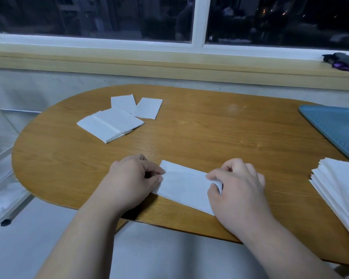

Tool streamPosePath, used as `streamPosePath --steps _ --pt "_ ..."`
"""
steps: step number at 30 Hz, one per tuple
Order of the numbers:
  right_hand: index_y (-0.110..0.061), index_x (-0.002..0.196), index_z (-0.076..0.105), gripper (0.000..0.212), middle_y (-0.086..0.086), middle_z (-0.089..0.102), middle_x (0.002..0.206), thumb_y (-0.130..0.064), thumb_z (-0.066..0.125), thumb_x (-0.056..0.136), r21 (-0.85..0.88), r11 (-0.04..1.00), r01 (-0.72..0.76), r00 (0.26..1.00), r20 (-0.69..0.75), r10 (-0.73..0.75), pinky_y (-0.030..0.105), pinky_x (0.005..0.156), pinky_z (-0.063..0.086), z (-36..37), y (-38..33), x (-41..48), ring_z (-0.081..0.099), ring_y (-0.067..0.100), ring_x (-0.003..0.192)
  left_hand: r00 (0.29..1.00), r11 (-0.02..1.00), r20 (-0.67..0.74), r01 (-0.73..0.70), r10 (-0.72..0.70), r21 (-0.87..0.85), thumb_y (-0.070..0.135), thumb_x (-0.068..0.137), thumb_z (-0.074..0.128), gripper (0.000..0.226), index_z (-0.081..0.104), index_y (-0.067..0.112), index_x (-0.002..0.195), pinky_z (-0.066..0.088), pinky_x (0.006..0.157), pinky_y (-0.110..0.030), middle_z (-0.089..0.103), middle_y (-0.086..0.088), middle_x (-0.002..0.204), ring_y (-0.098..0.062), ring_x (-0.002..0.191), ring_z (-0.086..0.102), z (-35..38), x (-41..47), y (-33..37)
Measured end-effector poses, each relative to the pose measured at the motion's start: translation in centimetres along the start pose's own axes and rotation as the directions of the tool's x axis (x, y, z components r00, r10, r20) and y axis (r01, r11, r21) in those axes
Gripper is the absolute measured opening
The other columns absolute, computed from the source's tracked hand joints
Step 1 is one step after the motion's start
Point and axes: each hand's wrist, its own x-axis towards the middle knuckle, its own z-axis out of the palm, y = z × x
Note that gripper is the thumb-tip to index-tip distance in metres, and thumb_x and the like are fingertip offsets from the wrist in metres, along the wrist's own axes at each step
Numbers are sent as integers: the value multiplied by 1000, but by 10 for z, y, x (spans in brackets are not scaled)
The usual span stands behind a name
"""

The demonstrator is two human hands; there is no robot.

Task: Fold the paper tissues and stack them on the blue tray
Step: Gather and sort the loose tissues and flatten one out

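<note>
While the left hand and right hand pinch its ends, a thin white tissue lies flat on the wood-grain table.

Both hands on one tissue at the counter's near edge.

Left hand pinches the tissue at one end, right hand curls its other end; looser tissues lie far left, a white stack right, beside the blue tray, on the wooden counter.
</note>
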Motion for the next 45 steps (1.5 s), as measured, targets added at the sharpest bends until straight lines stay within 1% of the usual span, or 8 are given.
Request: streamPosePath --steps 7,11,16,27,32,34,39,45 --pt "-41 94 70 29 -19 46 106 -16 58 85 -31 999 -25 991 130 29 29 98 23 -26 22 13 38 8 112 994 995 57 -95 95 7 45 80 74 11 70 40 89 31 80 -11 56 20 91 9 95 44 9 -11 16" --pt "-38 95 67 25 -21 49 107 -17 55 88 76 997 26 986 162 -38 28 98 32 -36 5 34 37 4 110 997 991 -46 -67 62 -118 42 82 71 4 70 44 85 42 73 -22 55 23 91 -1 85 55 2 -4 10" --pt "-31 88 69 12 -15 58 98 -24 60 88 196 979 58 967 232 -104 21 68 41 -16 -44 81 55 9 94 975 988 -216 13 -47 -157 42 87 67 8 71 37 92 40 72 -23 56 14 86 0 83 55 -7 3 2" --pt "-15 84 75 16 -1 74 87 -22 61 84 216 969 -121 966 250 65 34 80 58 77 -105 203 68 25 89 901 943 -340 175 -270 -285 40 88 60 11 70 37 93 47 89 -35 57 14 87 -3 89 56 -20 28 -23" --pt "-13 69 63 29 4 64 72 -39 61 81 122 978 -166 964 227 135 30 55 41 105 -119 235 63 34 80 899 929 -335 167 -281 -330 42 90 57 15 69 36 96 47 90 -36 56 15 89 -3 88 56 -22 38 -30" --pt "-16 65 56 33 3 62 72 -45 62 79 112 971 -211 961 207 185 29 57 38 112 -126 244 62 34 80 896 926 -341 166 -286 -340 43 90 57 15 70 36 95 48 89 -36 56 14 88 -3 87 56 -23 42 -32" --pt "-14 74 53 13 6 63 85 -17 59 85 91 959 -270 947 202 248 28 58 38 117 -139 256 61 32 82 899 917 -318 182 -302 -356 43 91 56 15 69 37 96 47 92 -37 56 14 88 -2 88 56 -25 46 -38" --pt "-15 66 47 20 2 50 64 -7 53 83 182 954 -238 960 195 202 27 48 28 100 -127 251 48 27 63 909 918 -292 187 -296 -350 43 92 55 15 69 37 95 46 93 -37 56 15 89 -1 90 55 -25 46 -35"
